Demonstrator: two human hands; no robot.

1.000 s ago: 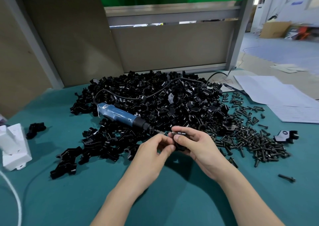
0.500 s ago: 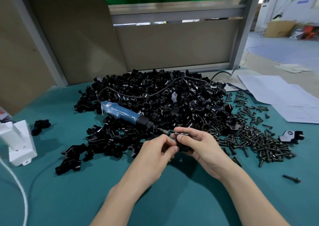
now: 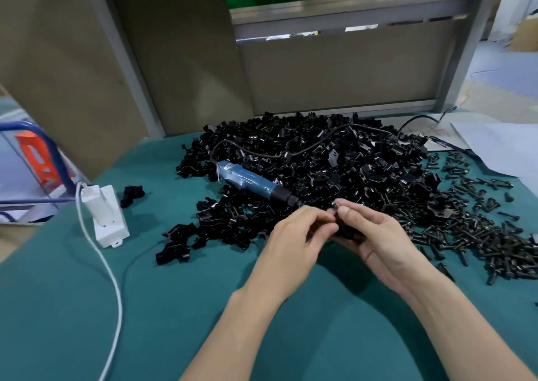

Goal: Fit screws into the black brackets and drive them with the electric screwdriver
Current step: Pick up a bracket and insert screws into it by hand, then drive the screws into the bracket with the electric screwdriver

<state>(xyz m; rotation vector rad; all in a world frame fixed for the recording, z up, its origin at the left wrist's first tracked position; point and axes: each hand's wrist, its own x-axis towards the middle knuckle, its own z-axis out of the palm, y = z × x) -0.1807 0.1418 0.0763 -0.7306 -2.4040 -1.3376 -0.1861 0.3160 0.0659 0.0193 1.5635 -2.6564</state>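
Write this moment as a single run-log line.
stage: fitting, not driving | right hand: holds black bracket | left hand: pinches same bracket | electric screwdriver: unheld, lying on bracket pile | loose screws: right of pile

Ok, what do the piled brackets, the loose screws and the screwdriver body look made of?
The brackets look like moulded plastic: glossy black, sharp highlights on rounded edges. The screws are probably metal with a dark, duller finish; thin headed shanks show. The screwdriver has a smooth blue housing with soft sheen, likely plastic, and a black nose.
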